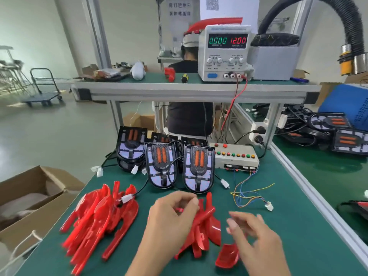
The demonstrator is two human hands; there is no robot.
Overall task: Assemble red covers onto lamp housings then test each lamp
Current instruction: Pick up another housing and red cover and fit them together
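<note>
A stack of red covers (206, 226) stands on edge on the green mat at the front centre. My left hand (171, 218) grips its top left edge with curled fingers. My right hand (253, 234) hovers just right of the stack, blurred, fingers loosely bent and holding nothing. A single small red cover (227, 256) lies below it. A larger pile of red covers (97, 220) lies to the left. Several black lamp housings (162, 166) (198, 170) (131, 146) with orange strips stand behind, cables trailing.
A test box with coloured buttons (235, 157) sits right of the housings, loose coloured wires (251, 194) ending in a white plug. A power supply (226, 52) reads 12.00 on the upper shelf. An open cardboard box (29, 198) stands left of the bench. More housings (338, 132) lie on the right bench.
</note>
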